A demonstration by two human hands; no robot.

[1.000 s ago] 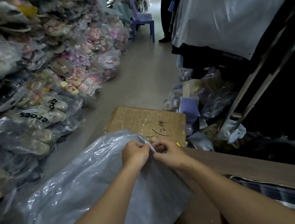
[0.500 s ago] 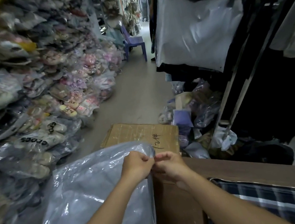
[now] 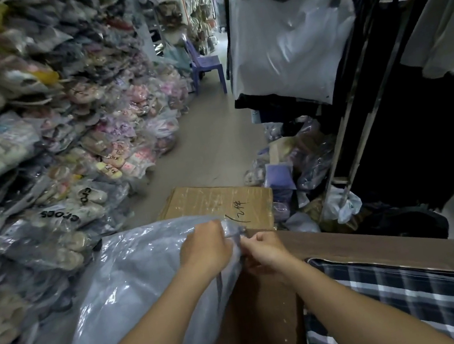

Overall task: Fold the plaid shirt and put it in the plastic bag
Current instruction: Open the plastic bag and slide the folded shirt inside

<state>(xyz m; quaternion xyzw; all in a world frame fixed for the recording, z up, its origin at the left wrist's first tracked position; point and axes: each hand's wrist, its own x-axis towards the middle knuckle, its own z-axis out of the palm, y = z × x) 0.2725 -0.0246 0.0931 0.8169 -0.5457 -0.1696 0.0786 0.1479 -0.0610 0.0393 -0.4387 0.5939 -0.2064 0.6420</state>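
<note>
Both hands pinch the plastic bag [image 3: 136, 282] at its upper edge, left hand [image 3: 206, 248] just beside right hand [image 3: 264, 251], while the plaid shirt [image 3: 418, 301] lies at four o'clock of them, more of it showing than before.

**What is around me**

On my left I see a big pile of bagged shoes [image 3: 45, 161]. A flat cardboard box [image 3: 216, 204] lies ahead on the floor. A purple chair [image 3: 205, 65] stands far down the aisle. Dark clothes [image 3: 414, 138] hang on my right.
</note>
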